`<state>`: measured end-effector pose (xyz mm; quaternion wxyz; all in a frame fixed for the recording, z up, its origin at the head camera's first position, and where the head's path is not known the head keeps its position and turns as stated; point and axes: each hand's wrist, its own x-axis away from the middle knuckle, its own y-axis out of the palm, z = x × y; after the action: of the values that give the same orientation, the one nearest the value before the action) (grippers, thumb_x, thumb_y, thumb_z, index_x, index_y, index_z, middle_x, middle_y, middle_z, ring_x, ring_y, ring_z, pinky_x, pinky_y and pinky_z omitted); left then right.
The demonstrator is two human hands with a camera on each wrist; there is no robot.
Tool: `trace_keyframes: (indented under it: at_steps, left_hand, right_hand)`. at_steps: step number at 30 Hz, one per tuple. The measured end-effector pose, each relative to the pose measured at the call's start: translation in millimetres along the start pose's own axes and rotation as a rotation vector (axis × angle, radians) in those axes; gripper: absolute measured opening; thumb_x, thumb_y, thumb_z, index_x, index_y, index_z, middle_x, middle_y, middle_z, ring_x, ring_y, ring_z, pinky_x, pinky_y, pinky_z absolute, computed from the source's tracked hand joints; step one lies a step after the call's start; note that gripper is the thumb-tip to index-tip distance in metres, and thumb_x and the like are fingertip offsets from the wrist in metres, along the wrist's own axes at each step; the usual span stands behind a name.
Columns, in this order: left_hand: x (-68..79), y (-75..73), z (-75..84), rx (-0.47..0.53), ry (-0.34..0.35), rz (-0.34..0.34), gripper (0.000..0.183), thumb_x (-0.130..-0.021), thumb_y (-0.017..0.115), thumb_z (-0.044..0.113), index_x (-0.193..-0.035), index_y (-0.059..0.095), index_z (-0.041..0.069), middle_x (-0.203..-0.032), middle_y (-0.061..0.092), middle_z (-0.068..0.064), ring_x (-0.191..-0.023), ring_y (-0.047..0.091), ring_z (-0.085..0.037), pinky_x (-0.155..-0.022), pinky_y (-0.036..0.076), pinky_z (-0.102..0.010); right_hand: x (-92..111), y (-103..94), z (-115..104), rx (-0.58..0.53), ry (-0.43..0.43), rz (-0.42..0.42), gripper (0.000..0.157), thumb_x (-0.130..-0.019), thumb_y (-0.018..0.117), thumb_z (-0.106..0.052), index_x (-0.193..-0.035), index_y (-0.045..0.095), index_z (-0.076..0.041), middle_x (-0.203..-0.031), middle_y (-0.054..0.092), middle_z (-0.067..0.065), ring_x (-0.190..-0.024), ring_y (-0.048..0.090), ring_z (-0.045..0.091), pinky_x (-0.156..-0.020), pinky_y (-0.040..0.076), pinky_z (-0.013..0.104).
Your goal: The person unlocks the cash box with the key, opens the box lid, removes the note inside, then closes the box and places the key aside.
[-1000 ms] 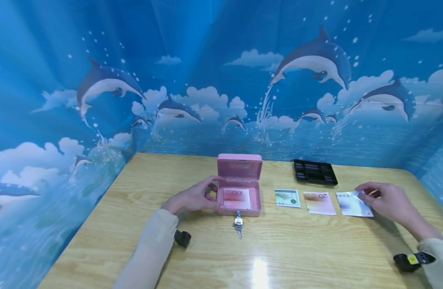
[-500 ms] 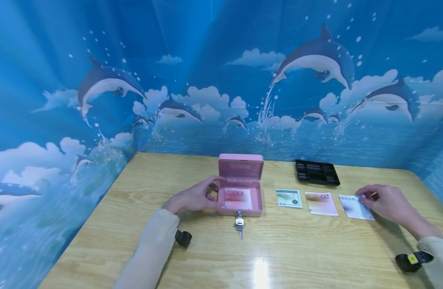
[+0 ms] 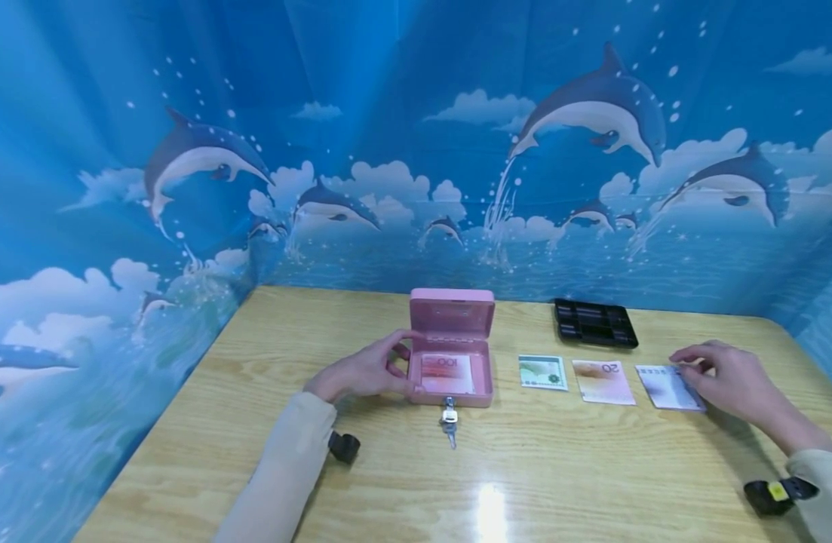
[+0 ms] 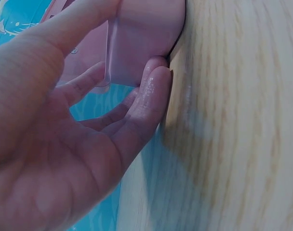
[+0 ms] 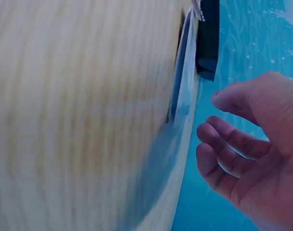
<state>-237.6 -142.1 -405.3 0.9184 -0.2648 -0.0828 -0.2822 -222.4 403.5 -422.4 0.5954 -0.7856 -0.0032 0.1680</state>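
My left hand [image 3: 371, 367] grips the left side of an open pink cash box [image 3: 485, 377], thumb by the front corner and fingers along the side wall [image 4: 141, 43]. A red 100 banknote [image 3: 446, 374] lies inside, and keys [image 3: 449, 422] hang from the front lock. My right hand [image 3: 731, 377] hovers at the upper right corner of a bluish banknote [image 3: 667, 388]. In the right wrist view its fingers [image 5: 209, 159] are loosely bent, with nothing between them and the thumb, beside the note's raised edge [image 5: 185, 67].
A pink 20 banknote [image 3: 603, 382] and a green banknote [image 3: 542, 372] lie in a row between the cash box and the bluish note. Behind them sits a black compartment tray [image 3: 595, 324]. A dolphin-print curtain [image 3: 388, 151] closes off the back of the wooden table [image 3: 558, 467].
The bluish banknote has settled flatter onto the table, and the right hand's fingers have let go of it and lifted slightly. The left hand stays at the cash box.
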Motion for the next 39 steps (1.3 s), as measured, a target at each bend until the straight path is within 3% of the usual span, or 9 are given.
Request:
trace_keyframes:
  at_steps: [6,19,26,39]
  left_hand:
    - [-0.5,0.6,0.4,0.004,-0.001,0.007,0.093,-0.08,0.088,0.024,-0.156,0.035,0.032,-0.136,0.054,-0.01,-0.106,0.065,-0.02,-0.093,0.055,-0.038]
    - [-0.1,-1.1,-1.4,-0.003,0.005,0.006,0.091,-0.081,0.087,0.023,-0.156,0.035,0.031,-0.134,0.054,-0.01,-0.105,0.066,-0.019,-0.094,0.056,-0.038]
    - [-0.9,-0.2,0.2,0.002,-0.003,0.008,0.092,-0.08,0.088,0.023,-0.155,0.036,0.033,-0.133,0.055,-0.009,-0.104,0.065,-0.019,-0.091,0.055,-0.036]
    - [-0.9,-0.5,0.0,-0.006,0.022,-0.005,0.09,-0.082,0.086,0.02,-0.156,0.035,0.029,-0.134,0.055,-0.011,-0.106,0.066,-0.019,-0.091,0.058,-0.036]
  right_hand:
    - [1,-3.5,-16,-0.047,0.02,0.017,0.017,-0.092,0.073,-0.015,-0.105,0.077,-0.005,-0.098,0.073,0.021,-0.074,0.065,0.019,-0.056,0.04,0.024]
    - [-5,-11.0,-61,-0.208,0.071,-0.05,0.039,-0.099,0.068,-0.035,-0.125,0.07,-0.007,-0.11,0.075,0.015,-0.081,0.058,-0.01,-0.06,0.049,0.021]
    - [-7,-11.3,-82,-0.264,0.051,-0.032,0.037,-0.099,0.069,-0.033,-0.125,0.07,-0.008,-0.112,0.075,0.013,-0.086,0.05,-0.021,-0.065,0.055,0.019]
    - [-10,-14.9,-110,-0.357,0.034,-0.077,0.038,-0.098,0.069,-0.034,-0.126,0.069,-0.009,-0.111,0.075,0.009,-0.089,0.058,-0.012,-0.07,0.058,0.02]
